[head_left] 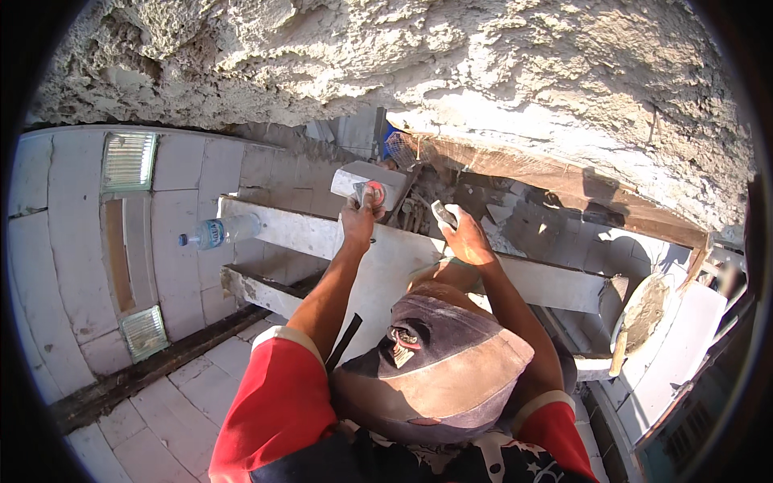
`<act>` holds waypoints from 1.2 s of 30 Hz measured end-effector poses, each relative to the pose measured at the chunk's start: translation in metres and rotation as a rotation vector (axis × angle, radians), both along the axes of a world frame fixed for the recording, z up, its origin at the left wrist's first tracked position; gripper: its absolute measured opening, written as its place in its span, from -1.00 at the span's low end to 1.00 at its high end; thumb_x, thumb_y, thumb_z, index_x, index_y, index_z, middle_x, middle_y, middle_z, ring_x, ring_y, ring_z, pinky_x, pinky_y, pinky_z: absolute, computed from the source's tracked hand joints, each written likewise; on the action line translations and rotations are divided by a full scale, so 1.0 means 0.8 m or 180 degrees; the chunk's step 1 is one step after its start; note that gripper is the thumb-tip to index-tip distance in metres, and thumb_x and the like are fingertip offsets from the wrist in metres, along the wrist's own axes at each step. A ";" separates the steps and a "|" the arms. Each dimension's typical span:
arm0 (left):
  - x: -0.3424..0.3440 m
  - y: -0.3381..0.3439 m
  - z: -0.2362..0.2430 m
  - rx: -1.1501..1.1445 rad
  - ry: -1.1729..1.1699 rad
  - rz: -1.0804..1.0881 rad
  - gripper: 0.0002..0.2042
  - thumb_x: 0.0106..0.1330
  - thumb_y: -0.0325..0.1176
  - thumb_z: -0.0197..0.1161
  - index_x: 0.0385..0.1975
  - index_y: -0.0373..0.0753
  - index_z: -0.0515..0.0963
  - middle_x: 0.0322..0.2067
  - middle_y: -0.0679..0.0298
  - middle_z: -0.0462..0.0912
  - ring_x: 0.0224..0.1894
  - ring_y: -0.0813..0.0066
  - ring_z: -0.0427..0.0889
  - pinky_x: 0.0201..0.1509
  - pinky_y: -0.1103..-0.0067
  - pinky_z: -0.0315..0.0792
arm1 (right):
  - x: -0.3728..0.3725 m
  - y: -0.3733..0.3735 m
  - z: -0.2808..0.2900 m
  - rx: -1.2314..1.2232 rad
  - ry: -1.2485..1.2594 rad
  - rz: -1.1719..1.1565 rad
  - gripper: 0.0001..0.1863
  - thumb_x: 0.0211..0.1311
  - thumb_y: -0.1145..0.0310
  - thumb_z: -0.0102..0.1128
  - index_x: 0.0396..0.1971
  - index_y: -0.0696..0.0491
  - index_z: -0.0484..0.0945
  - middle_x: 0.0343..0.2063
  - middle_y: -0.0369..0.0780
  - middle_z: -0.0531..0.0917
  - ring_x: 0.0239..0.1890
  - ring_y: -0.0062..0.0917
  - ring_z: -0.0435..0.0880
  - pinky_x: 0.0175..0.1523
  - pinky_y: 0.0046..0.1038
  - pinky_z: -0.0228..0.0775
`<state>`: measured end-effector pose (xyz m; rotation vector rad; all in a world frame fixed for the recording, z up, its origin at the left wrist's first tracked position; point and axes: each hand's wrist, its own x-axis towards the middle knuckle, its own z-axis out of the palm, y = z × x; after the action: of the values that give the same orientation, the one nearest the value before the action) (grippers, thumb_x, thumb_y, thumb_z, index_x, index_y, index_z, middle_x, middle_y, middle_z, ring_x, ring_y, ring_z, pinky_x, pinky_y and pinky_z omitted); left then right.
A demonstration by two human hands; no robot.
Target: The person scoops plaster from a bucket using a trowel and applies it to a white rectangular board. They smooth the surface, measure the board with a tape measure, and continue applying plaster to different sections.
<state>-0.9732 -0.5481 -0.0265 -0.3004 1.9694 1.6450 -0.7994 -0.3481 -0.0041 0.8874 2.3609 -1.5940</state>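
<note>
My left hand (360, 219) is closed, its thumb and fingers on a small red-and-grey object (375, 193) whose kind I cannot make out. That object is against a pale grey rectangular slab (348, 177), which appears partly tilted up; whether my fingers also grip the slab is unclear. To the right, my right hand (469, 240) is wrapped round a short grey object (442, 213) with its end sticking out past the thumb. Both hands are above a pale plank (531, 278). A brown-and-dark cap (451, 362) covers the space between my forearms.
Rough, uneven plaster wall (403, 56) spans the far side, with a wooden beam (515, 165) along its lower edge. A clear plastic bottle (213, 233) is at the left. Glass blocks (129, 161) are set among pale blocks. At right is a round container (646, 310) of grey mortar.
</note>
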 end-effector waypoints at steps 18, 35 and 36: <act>-0.063 0.023 -0.094 -0.0432 -0.0677 0.0246 -0.55 0.47 -0.11 0.28 0.06 -0.41 0.46 -0.04 0.11 0.61 -0.07 0.42 0.69 0.00 0.51 0.73 | -0.026 -0.034 -0.072 -0.0171 -0.0258 -0.0396 -0.47 0.28 0.26 0.31 0.24 0.02 0.47 -0.06 0.00 0.73 0.01 -0.06 0.70 0.10 -0.18 0.53; -0.013 0.077 -0.117 -0.0285 -0.1940 -0.0302 -0.43 0.55 0.23 -0.06 0.28 -0.07 0.47 0.13 0.25 0.62 0.11 0.43 0.57 0.27 0.23 0.38 | -0.011 -0.056 -0.045 0.0328 0.0429 0.0233 -0.48 0.31 0.40 0.24 0.27 0.00 0.47 0.05 0.01 0.68 0.08 -0.02 0.64 0.20 -0.14 0.45; -0.012 0.067 -0.120 -0.0381 -0.1938 -0.0380 -0.45 0.55 0.21 -0.06 0.26 -0.07 0.48 0.09 0.26 0.64 0.04 0.43 0.60 0.19 0.25 0.44 | -0.013 -0.067 -0.032 0.0341 0.0360 0.0353 -0.49 0.32 0.41 0.23 0.28 0.01 0.46 0.04 0.01 0.68 0.08 -0.02 0.64 0.21 -0.13 0.44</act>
<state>-0.9829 -0.4948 -0.1223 -0.6323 1.5808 1.1771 -0.8096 -0.4020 -0.0297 0.6880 2.5452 -1.5260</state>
